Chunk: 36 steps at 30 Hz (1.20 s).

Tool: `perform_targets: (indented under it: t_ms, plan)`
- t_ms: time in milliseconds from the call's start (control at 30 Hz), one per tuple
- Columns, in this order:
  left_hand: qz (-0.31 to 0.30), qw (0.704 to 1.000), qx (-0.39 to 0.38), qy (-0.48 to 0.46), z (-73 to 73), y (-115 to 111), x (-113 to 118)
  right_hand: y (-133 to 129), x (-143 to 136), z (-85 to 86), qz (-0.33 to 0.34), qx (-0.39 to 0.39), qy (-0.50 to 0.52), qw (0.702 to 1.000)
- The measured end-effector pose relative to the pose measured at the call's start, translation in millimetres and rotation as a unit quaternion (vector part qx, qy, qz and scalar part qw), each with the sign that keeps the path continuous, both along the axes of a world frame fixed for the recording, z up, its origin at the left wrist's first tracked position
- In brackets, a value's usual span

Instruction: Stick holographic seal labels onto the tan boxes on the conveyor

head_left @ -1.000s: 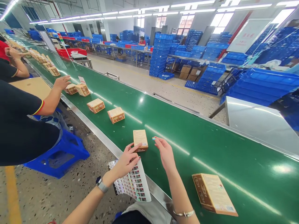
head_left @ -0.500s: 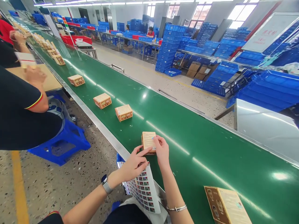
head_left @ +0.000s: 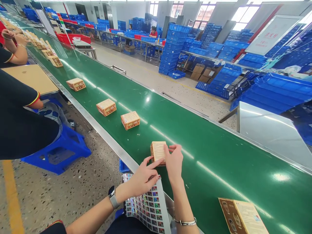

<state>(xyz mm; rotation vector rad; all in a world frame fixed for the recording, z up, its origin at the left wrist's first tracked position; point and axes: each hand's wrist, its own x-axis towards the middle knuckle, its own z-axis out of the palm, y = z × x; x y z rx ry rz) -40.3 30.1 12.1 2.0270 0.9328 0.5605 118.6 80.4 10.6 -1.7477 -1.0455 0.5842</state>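
A small cream-and-brown cardboard box [head_left: 158,150] stands on the green conveyor belt in front of me. My left hand [head_left: 143,177] pinches a sheet of shiny stickers [head_left: 148,204] between thumb and fingers, and its index finger reaches onto the box's near edge. Bent round the right side of the box is my right hand [head_left: 175,162], its thumb against the top edge; part of the box top is hidden behind it. The sheet hangs over the belt's metal rim, above my lap. At lower right another box [head_left: 250,216] carries a small shiny sticker on its top.
Several more boxes [head_left: 130,120] stand up the belt [head_left: 200,143] to the left. A co-worker [head_left: 21,117] sits on a blue stool [head_left: 58,151] at left, beside a cardboard-topped surface [head_left: 29,78]. Across the belt are a metal table [head_left: 265,126] and stacked blue crates [head_left: 174,48].
My hands and the box between them have shifted slightly right and down in view. My right fingers have lifted a little off the box top. The co-worker's raised hand and pale item have left view.
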Motion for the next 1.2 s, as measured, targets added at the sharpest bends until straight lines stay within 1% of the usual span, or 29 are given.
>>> perform_targets:
  t_ms: [67,100,167,233,267,333,367,433,500,600,667,733,800,900,967,1033,1100,1200]
  plan:
    - [0.014,0.999,-0.020,-0.031,1.0,-2.9,3.5,-4.8,7.3,5.4,-0.005,0.008,-0.012,1.000]
    - [0.034,0.997,-0.034,-0.057,2.0,-4.4,5.1,-9.9,10.6,9.4,-0.006,0.013,-0.018,1.000]
    - [0.092,0.987,-0.063,-0.112,5.0,-7.5,7.5,-25.8,15.0,18.9,0.006,0.025,-0.027,0.999]
    - [0.144,0.975,-0.089,-0.147,8.8,-9.7,9.1,-46.7,16.0,28.3,0.058,0.041,-0.035,0.997]
    - [0.158,0.970,-0.101,-0.153,10.9,-10.5,9.6,-57.2,15.1,32.0,0.101,0.051,-0.039,0.993]
    - [0.164,0.966,-0.125,-0.156,15.3,-11.4,10.3,-74.7,11.6,35.6,0.185,0.074,-0.050,0.979]
    - [0.164,0.964,-0.136,-0.159,17.6,-11.6,10.6,-80.8,9.4,35.6,0.216,0.085,-0.058,0.971]
    - [0.159,0.961,-0.153,-0.166,22.3,-12.1,10.9,-87.1,5.8,32.5,0.250,0.105,-0.082,0.959]
    - [0.149,0.960,-0.163,-0.170,26.4,-12.7,10.6,-87.6,4.2,27.8,0.255,0.124,-0.115,0.952]
    - [0.127,0.963,-0.175,-0.161,29.6,-13.6,8.8,-84.3,5.6,22.2,0.225,0.161,-0.183,0.943]
    - [0.116,0.965,-0.180,-0.151,29.8,-14.0,7.4,-82.0,7.2,19.6,0.211,0.194,-0.243,0.927]
    - [0.112,0.966,-0.182,-0.143,29.4,-14.3,6.6,-79.7,7.2,16.8,0.217,0.221,-0.292,0.905]
    - [0.118,0.966,-0.184,-0.136,29.1,-15.0,6.8,-77.3,4.6,13.9,0.215,0.241,-0.309,0.894]
    - [0.143,0.965,-0.182,-0.125,28.8,-16.2,6.9,-75.0,-1.2,11.9,0.206,0.258,-0.284,0.900]
    - [0.164,0.963,-0.178,-0.116,27.7,-14.7,4.1,-75.4,-1.9,14.3,0.231,0.256,-0.243,0.907]
    - [0.185,0.963,-0.168,-0.105,26.0,-7.7,-3.2,-77.1,2.6,19.4,0.247,0.242,-0.191,0.919]
    - [0.203,0.963,-0.150,-0.092,24.5,7.4,-15.9,-78.4,11.5,24.8,0.242,0.202,-0.138,0.939]
    - [0.224,0.967,-0.098,-0.077,25.6,45.3,-41.1,-75.3,27.1,28.1,0.181,0.110,-0.054,0.976]
